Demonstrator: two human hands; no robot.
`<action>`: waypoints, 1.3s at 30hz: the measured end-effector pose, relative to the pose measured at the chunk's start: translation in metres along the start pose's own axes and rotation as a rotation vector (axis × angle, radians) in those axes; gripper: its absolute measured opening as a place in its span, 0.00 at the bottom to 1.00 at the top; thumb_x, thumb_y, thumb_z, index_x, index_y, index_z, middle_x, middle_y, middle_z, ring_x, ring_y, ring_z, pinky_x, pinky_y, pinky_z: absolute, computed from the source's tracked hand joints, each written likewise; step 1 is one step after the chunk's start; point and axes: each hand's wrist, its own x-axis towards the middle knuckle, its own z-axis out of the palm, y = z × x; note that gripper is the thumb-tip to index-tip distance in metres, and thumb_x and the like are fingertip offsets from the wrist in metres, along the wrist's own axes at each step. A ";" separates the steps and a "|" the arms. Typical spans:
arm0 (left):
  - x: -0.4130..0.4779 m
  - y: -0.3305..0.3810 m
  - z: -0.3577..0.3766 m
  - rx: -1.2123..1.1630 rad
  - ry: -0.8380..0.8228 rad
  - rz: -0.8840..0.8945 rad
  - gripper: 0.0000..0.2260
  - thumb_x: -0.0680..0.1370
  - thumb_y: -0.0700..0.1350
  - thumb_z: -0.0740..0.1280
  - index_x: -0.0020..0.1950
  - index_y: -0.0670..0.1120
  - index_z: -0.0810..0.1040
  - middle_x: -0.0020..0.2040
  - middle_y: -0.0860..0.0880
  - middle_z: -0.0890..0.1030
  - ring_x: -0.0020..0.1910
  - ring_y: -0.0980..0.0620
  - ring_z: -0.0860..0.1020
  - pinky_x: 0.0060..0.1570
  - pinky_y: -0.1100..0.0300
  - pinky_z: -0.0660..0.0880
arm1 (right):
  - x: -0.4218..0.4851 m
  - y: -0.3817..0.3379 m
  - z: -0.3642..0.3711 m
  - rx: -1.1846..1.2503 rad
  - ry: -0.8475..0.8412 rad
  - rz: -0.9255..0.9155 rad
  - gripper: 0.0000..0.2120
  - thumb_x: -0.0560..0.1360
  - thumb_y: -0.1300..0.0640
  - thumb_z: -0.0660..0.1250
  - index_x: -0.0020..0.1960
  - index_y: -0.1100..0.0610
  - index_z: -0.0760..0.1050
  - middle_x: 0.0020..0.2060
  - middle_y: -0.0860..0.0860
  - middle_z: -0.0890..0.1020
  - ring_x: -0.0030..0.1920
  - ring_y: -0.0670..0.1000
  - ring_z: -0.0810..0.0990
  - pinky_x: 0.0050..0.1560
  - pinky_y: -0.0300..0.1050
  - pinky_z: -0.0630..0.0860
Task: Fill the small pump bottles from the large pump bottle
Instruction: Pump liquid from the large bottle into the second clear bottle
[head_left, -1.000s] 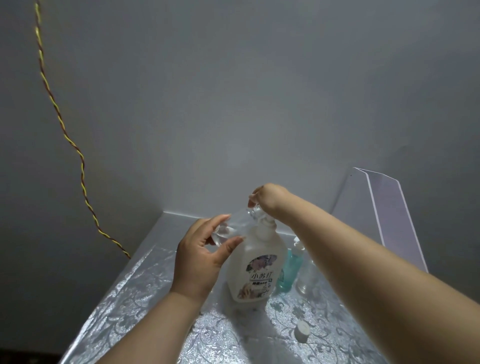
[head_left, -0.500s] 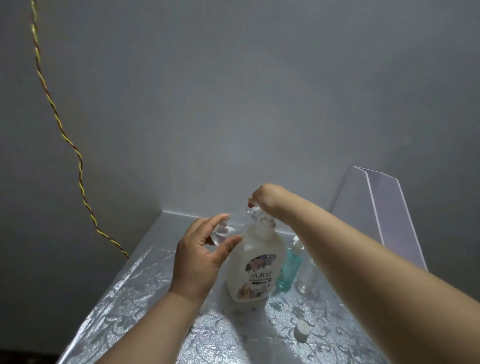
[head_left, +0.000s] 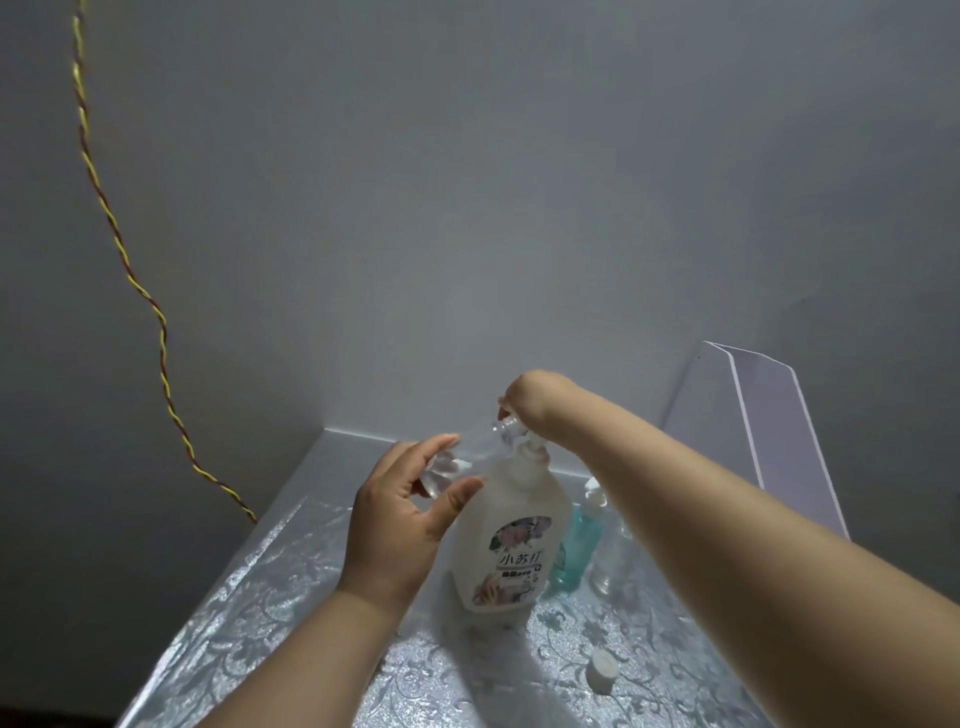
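The large pump bottle (head_left: 511, 535) stands upright on the tabletop (head_left: 260, 597). To its left, the left hand (head_left: 400, 525) grips a small clear bottle (head_left: 467, 457) between thumb and fingers. The bottle is tipped nearly flat, and its long axis points its open neck right and upward at the large bottle's spout. The right hand (head_left: 540, 397) lies bent over the pump head, but whether it clasps or only presses cannot be told. The next pump stroke likely depends on neck and spout lining up. A teal bottle (head_left: 576, 551) waits just right of the large bottle, and a white cap (head_left: 602, 672) lies nearer the person.
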 end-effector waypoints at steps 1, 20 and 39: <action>-0.001 -0.001 0.000 0.004 -0.003 -0.004 0.19 0.67 0.67 0.66 0.55 0.63 0.74 0.49 0.61 0.78 0.50 0.64 0.77 0.45 0.76 0.70 | 0.002 0.000 0.002 -0.045 -0.017 -0.015 0.16 0.82 0.62 0.55 0.66 0.63 0.73 0.64 0.58 0.76 0.64 0.57 0.75 0.60 0.43 0.71; -0.001 -0.001 -0.001 0.023 0.007 0.012 0.19 0.68 0.69 0.65 0.55 0.64 0.74 0.50 0.61 0.78 0.50 0.65 0.76 0.44 0.76 0.70 | 0.009 0.003 0.003 -0.236 -0.111 -0.092 0.19 0.79 0.59 0.63 0.69 0.63 0.70 0.67 0.57 0.73 0.67 0.57 0.73 0.65 0.44 0.69; -0.001 0.000 -0.001 0.010 -0.002 0.005 0.18 0.67 0.68 0.66 0.55 0.65 0.75 0.49 0.59 0.78 0.50 0.63 0.77 0.44 0.75 0.70 | 0.004 0.006 0.005 -0.211 -0.071 -0.126 0.17 0.77 0.61 0.66 0.64 0.62 0.75 0.63 0.56 0.77 0.53 0.52 0.76 0.50 0.42 0.71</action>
